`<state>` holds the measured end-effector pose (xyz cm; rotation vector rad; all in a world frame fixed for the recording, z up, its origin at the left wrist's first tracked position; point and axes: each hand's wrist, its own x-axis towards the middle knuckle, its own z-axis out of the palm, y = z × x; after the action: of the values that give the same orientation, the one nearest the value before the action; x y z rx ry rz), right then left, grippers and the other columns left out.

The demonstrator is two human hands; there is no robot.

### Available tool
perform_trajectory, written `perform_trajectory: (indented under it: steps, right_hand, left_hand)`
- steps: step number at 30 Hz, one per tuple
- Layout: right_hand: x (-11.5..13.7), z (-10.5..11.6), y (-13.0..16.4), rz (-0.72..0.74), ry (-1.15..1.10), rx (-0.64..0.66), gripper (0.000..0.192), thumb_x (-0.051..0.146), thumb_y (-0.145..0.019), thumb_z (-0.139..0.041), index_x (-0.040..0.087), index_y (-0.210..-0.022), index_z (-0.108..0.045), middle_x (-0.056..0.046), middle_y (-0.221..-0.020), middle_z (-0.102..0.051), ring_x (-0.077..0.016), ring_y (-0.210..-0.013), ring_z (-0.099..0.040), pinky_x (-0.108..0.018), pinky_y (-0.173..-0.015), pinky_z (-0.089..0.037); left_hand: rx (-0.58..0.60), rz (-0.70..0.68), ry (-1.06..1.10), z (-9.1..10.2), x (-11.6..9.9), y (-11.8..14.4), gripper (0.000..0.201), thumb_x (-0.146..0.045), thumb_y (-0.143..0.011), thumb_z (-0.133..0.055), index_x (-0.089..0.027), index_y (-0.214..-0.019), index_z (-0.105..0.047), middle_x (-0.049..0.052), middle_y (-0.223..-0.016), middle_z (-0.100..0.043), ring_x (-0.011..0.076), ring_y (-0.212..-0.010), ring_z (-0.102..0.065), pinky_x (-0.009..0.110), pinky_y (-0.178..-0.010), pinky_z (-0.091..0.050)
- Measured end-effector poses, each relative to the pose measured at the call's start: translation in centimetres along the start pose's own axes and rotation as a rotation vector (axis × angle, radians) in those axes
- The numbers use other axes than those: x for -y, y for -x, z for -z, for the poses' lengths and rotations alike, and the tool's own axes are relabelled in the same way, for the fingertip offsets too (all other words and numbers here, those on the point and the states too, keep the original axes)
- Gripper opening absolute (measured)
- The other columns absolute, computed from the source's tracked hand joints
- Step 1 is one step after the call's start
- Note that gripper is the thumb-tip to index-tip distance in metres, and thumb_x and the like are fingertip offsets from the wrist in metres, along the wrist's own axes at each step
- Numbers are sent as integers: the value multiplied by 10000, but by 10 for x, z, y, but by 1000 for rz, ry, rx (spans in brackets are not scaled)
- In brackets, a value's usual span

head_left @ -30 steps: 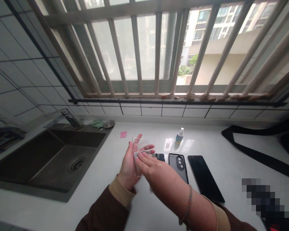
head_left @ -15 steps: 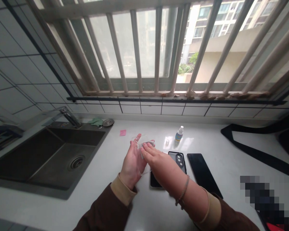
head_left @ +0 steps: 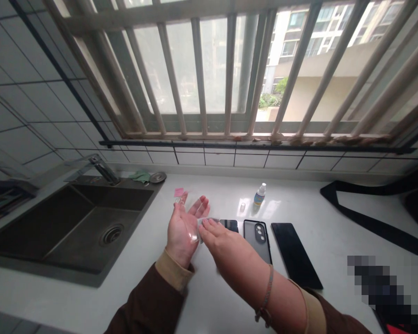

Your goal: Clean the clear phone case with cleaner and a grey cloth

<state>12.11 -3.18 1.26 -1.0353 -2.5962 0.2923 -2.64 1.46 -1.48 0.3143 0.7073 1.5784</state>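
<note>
My left hand [head_left: 181, 229] is palm up with its fingers spread apart around a clear, phone-sized plastic case [head_left: 192, 235], whose outline is hard to make out. Pressed flat under the fingers of my right hand [head_left: 218, 234] is a small whitish-grey cloth [head_left: 200, 232], at the right edge of the clear case. Partly covered by that hand, a black phone [head_left: 230, 225] lies on the counter. Beside it sits a dark phone case [head_left: 252, 229] with camera cutouts, and further right a flat black slab [head_left: 296, 253] like another phone.
A small white-capped bottle [head_left: 259, 195] stands behind the phones, near a small clear cap [head_left: 242, 207]. A pink paper [head_left: 179, 191] lies beyond my left hand. The sink [head_left: 90, 276] is at left, with a green cloth [head_left: 140, 176]; a black strap [head_left: 365, 220] lies at right.
My left hand has moved left and its fingers have spread. The cloth under my right hand has slid down and slightly left, uncovering part of the black phone.
</note>
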Motion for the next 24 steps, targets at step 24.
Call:
perform_trajectory:
  steps: [24]
  right_hand:
    - [1, -15, -2, -101, -37, 89, 551, -12, -890, -512, 72, -1426, -606, -200, -1450, -673, -277, -1133, -772, -333, -941, -640]
  left_hand:
    - [-161, -79, -59, 3, -3, -7, 469, -582, -1073, -440, -304, -1428, -566, 94, -1087, -701, 221, -975, -728, 387, -865, -614]
